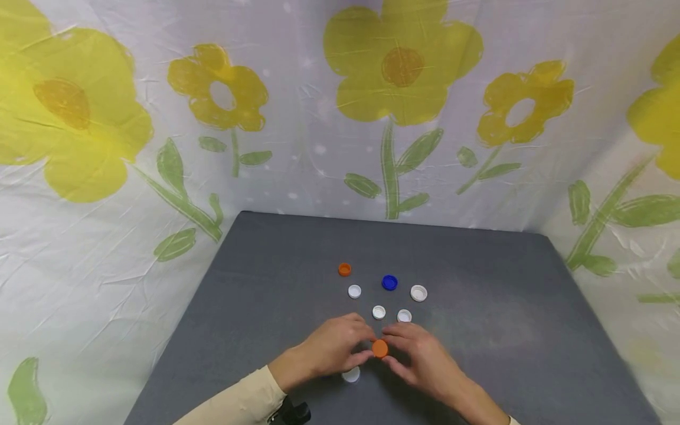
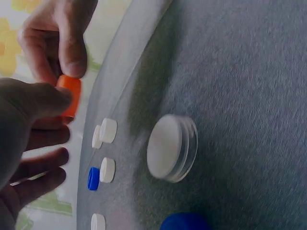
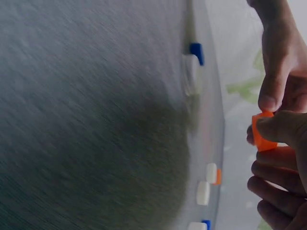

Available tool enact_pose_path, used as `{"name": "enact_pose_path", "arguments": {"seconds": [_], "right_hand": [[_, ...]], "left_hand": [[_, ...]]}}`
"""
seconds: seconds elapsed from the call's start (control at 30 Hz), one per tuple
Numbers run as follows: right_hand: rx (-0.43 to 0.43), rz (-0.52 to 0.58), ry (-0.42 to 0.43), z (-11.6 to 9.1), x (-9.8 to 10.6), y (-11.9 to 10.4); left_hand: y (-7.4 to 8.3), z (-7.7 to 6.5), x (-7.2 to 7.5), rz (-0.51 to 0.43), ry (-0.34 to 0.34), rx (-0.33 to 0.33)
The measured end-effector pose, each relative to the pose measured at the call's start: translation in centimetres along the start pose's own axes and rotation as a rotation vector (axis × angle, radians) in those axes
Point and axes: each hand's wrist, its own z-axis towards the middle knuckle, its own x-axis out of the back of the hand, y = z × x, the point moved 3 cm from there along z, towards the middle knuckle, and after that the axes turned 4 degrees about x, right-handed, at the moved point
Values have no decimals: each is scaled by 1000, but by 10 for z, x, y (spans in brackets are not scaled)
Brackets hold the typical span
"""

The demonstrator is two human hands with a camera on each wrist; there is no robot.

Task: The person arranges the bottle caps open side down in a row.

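An orange bottle cap [image 1: 379,349] is held above the table between my two hands, its flat top facing up. My left hand [image 1: 337,343] pinches it from the left with thumb and forefinger. From the other side my right hand [image 1: 422,360] pinches the same cap, as the orange cap [image 3: 264,132] in the right wrist view also shows. Below the left hand lies a white round lid [image 1: 351,374] with a clear rim, seen larger as the lid [image 2: 165,147] in the left wrist view. Beside that lid sits a blue cap [image 2: 184,222], cut off by the frame edge.
Beyond the hands on the grey table [image 1: 478,277] lie an orange cap [image 1: 345,270], a blue cap [image 1: 390,283] and several white caps, among them a larger one [image 1: 418,293]. A flower-printed curtain [image 1: 297,195] surrounds the table's back and sides.
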Motion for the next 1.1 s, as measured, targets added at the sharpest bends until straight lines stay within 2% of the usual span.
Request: {"name": "enact_pose_path", "arguments": {"seconds": [0.13,0.27,0.47,0.77,0.97,1.1], "right_hand": [[1,-6,-53,-8,-8,-5],[-15,-13,-83,-16,-14,-8],[-33,2,-95,-23,-20,-10],[26,-45,-89,-31,-26,-12],[38,-93,-66,-35,-28,-13],[32,-127,-84,-39,-29,-14]], "left_hand": [[3,-1,-8,15,-99,8],[6,-4,-14,20,-136,3],[11,-5,-22,53,-133,-27],[16,-6,-34,110,-114,-87],[18,-7,-39,186,-98,-115],[21,-8,-44,270,-114,-133]]}}
